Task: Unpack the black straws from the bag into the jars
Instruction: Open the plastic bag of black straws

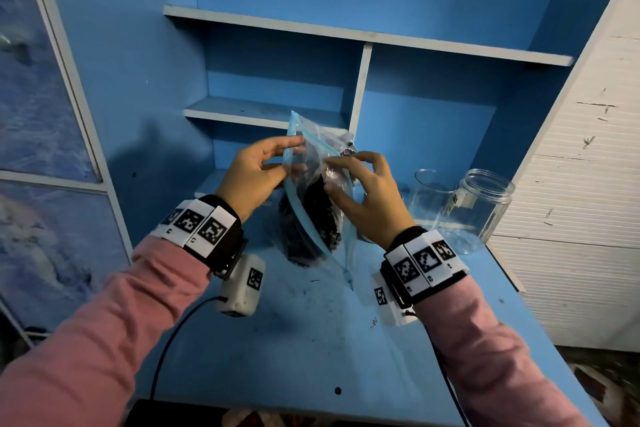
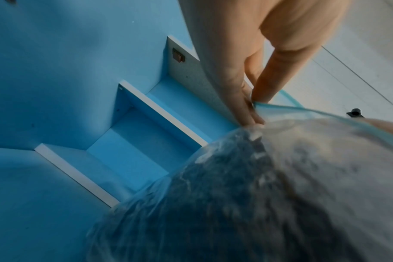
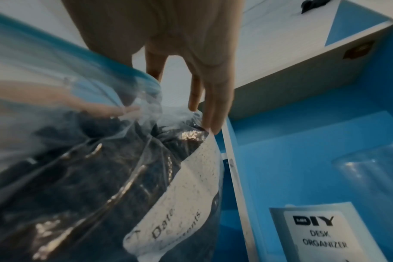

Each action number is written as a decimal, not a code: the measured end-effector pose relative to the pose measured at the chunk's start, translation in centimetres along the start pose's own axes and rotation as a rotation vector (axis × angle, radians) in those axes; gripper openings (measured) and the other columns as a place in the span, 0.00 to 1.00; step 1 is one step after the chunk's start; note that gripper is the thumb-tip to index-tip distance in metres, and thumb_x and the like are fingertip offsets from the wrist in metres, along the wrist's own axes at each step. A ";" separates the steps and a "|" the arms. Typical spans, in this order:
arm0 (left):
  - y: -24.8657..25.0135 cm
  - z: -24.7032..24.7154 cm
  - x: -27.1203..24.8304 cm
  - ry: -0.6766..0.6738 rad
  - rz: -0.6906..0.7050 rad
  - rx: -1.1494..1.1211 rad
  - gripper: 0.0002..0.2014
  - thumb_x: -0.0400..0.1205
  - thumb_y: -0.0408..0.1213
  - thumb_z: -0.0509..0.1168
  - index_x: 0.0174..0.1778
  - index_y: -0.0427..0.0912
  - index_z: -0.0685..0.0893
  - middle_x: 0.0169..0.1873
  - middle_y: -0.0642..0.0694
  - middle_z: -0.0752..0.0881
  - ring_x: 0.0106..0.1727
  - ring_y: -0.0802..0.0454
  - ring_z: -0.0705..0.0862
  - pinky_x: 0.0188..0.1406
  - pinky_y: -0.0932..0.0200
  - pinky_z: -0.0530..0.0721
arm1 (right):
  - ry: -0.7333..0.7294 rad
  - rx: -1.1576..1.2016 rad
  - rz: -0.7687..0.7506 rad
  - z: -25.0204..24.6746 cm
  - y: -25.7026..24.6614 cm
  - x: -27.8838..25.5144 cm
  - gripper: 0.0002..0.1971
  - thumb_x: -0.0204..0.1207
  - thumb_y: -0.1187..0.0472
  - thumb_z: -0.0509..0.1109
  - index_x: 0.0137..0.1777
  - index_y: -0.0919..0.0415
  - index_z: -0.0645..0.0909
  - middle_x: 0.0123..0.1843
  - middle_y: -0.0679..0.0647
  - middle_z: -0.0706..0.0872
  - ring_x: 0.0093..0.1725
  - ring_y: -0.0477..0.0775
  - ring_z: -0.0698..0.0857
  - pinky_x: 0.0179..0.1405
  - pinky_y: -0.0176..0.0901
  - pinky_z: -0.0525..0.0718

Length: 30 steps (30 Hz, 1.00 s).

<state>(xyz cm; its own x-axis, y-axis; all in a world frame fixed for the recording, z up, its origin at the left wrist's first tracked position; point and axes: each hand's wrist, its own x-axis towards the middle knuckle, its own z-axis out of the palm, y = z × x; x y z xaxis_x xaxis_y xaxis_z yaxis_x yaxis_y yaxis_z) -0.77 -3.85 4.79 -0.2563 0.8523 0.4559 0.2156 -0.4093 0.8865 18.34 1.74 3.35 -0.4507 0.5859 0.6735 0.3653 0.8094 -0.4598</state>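
I have the clear zip bag (image 1: pixel 313 198) of black straws (image 1: pixel 317 215) standing on the blue desk (image 1: pixel 311 340), my left hand (image 1: pixel 258 172) pinching its left rim and my right hand (image 1: pixel 363 198) pinching the right rim. Two clear jars (image 1: pixel 479 208) stand just right of it, mouths uncovered.

Blue desk (image 1: pixel 311 340) with white-edged shelves (image 1: pixel 346 33) at its back. White slatted panel (image 1: pixel 581 184) at right, dim light.
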 end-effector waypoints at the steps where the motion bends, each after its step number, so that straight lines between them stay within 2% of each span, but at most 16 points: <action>1: -0.1 -0.1 0.0 -0.007 0.004 0.014 0.22 0.79 0.19 0.64 0.59 0.51 0.85 0.56 0.50 0.89 0.54 0.56 0.89 0.49 0.64 0.86 | -0.049 0.030 0.024 -0.1 -0.1 0.0 0.18 0.78 0.59 0.71 0.68 0.51 0.80 0.62 0.55 0.76 0.60 0.47 0.76 0.60 0.36 0.76; 3: -0.1 -0.2 0.0 -0.011 0.005 0.035 0.21 0.81 0.19 0.62 0.59 0.50 0.85 0.56 0.49 0.88 0.53 0.53 0.89 0.48 0.63 0.86 | -0.051 0.003 0.030 -0.1 -0.1 0.0 0.20 0.79 0.66 0.66 0.69 0.51 0.78 0.60 0.55 0.80 0.51 0.43 0.76 0.52 0.34 0.77; 5: -0.1 -0.3 -0.1 -0.005 -0.015 0.006 0.20 0.82 0.19 0.60 0.58 0.48 0.85 0.53 0.48 0.87 0.50 0.50 0.90 0.49 0.61 0.87 | 0.014 0.045 0.073 -0.1 0.1 0.3 0.23 0.77 0.74 0.58 0.67 0.52 0.79 0.54 0.55 0.85 0.44 0.44 0.81 0.52 0.41 0.81; 7: -0.2 -0.5 -0.3 0.002 -0.014 0.040 0.18 0.83 0.20 0.59 0.56 0.48 0.85 0.49 0.50 0.86 0.53 0.49 0.88 0.57 0.56 0.85 | 0.070 0.158 0.151 -0.1 0.6 0.6 0.26 0.75 0.76 0.51 0.63 0.53 0.80 0.50 0.54 0.86 0.45 0.54 0.87 0.52 0.55 0.86; 8: -0.2 -0.6 -0.3 0.007 -0.010 0.076 0.18 0.83 0.20 0.59 0.55 0.49 0.85 0.48 0.53 0.86 0.56 0.50 0.87 0.60 0.55 0.83 | 0.088 0.189 0.174 -0.1 0.8 0.7 0.27 0.73 0.76 0.50 0.61 0.53 0.81 0.48 0.53 0.86 0.46 0.58 0.87 0.51 0.60 0.87; 10: -0.1 -0.7 -0.3 0.016 -0.006 0.134 0.19 0.83 0.20 0.58 0.53 0.50 0.85 0.48 0.57 0.85 0.58 0.57 0.85 0.61 0.61 0.80 | 0.086 0.189 0.201 -0.1 0.8 1.0 0.26 0.74 0.75 0.50 0.60 0.53 0.81 0.46 0.55 0.86 0.45 0.61 0.86 0.49 0.62 0.86; 12: 0.2 -0.7 -0.4 0.025 -0.004 0.171 0.17 0.84 0.23 0.58 0.54 0.50 0.85 0.49 0.56 0.85 0.53 0.62 0.85 0.58 0.66 0.80 | 0.051 0.181 0.213 0.0 0.3 1.1 0.18 0.79 0.71 0.56 0.61 0.55 0.80 0.43 0.58 0.86 0.41 0.61 0.85 0.46 0.59 0.85; 14: 0.4 -0.7 -0.5 0.022 0.007 0.236 0.11 0.84 0.33 0.62 0.58 0.51 0.85 0.53 0.55 0.86 0.51 0.60 0.85 0.57 0.64 0.80 | 0.007 0.188 0.209 -0.2 -0.4 1.2 0.12 0.80 0.60 0.66 0.63 0.56 0.79 0.42 0.55 0.86 0.37 0.53 0.84 0.41 0.45 0.83; 16: 0.4 -0.8 -0.7 0.012 0.028 0.341 0.12 0.80 0.43 0.70 0.59 0.53 0.84 0.51 0.60 0.84 0.44 0.64 0.83 0.51 0.64 0.79 | -0.021 0.143 0.197 -0.3 -0.6 1.3 0.20 0.75 0.52 0.74 0.65 0.55 0.78 0.46 0.48 0.84 0.37 0.41 0.81 0.40 0.31 0.78; 17: 0.3 -0.8 -0.6 0.010 0.056 0.396 0.16 0.77 0.46 0.74 0.60 0.54 0.84 0.50 0.62 0.83 0.44 0.64 0.83 0.51 0.63 0.79 | -0.020 0.117 0.196 -0.2 -0.4 1.4 0.21 0.73 0.53 0.76 0.65 0.55 0.78 0.46 0.47 0.83 0.37 0.39 0.80 0.41 0.29 0.77; 18: 0.2 -0.8 -0.6 0.004 0.091 0.447 0.20 0.73 0.47 0.77 0.61 0.53 0.84 0.49 0.62 0.81 0.45 0.63 0.82 0.51 0.62 0.79 | -0.009 0.108 0.191 -0.1 -0.3 1.5 0.19 0.74 0.55 0.76 0.64 0.56 0.79 0.46 0.47 0.83 0.36 0.39 0.80 0.41 0.29 0.78; 20: 0.1 -0.8 -0.5 0.005 0.164 0.552 0.21 0.71 0.45 0.78 0.60 0.52 0.85 0.44 0.61 0.77 0.43 0.67 0.78 0.47 0.68 0.74 | 0.032 0.124 0.184 0.0 0.0 1.7 0.11 0.77 0.61 0.73 0.59 0.58 0.82 0.40 0.49 0.84 0.31 0.39 0.79 0.37 0.28 0.76; 23: -0.1 -0.9 -0.2 0.020 0.230 0.647 0.14 0.75 0.42 0.75 0.56 0.49 0.88 0.40 0.54 0.77 0.40 0.62 0.77 0.41 0.76 0.70 | 0.083 0.111 0.155 0.1 0.5 1.9 0.05 0.80 0.65 0.68 0.52 0.60 0.85 0.40 0.53 0.85 0.32 0.43 0.79 0.34 0.23 0.74; 27: -0.3 -1.2 -0.1 0.022 0.314 0.620 0.05 0.79 0.37 0.72 0.49 0.44 0.91 0.42 0.49 0.82 0.44 0.55 0.81 0.47 0.74 0.75 | 0.173 0.108 0.066 0.4 1.0 2.1 0.06 0.80 0.68 0.67 0.49 0.68 0.86 0.53 0.57 0.81 0.45 0.43 0.79 0.50 0.19 0.74; 29: -0.4 -1.2 0.1 0.031 0.326 0.592 0.05 0.80 0.36 0.70 0.47 0.42 0.91 0.46 0.49 0.83 0.48 0.58 0.81 0.52 0.74 0.75 | 0.160 0.144 0.043 0.3 1.0 2.2 0.07 0.81 0.69 0.65 0.49 0.69 0.85 0.52 0.57 0.84 0.46 0.44 0.80 0.51 0.25 0.78; 30: -0.6 -1.2 0.2 0.031 0.315 0.559 0.05 0.81 0.36 0.70 0.46 0.42 0.90 0.46 0.51 0.84 0.49 0.60 0.81 0.54 0.74 0.76 | 0.142 0.158 0.056 0.3 1.0 2.3 0.07 0.82 0.69 0.63 0.48 0.67 0.83 0.49 0.56 0.86 0.44 0.45 0.80 0.48 0.27 0.78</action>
<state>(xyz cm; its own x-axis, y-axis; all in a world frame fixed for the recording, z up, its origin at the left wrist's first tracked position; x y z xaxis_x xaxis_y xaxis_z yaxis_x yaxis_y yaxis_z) -2.10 -3.88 4.48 -0.1261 0.7056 0.6974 0.7415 -0.3999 0.5387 17.49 3.93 4.25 -0.3095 0.6279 0.7141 0.2493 0.7783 -0.5763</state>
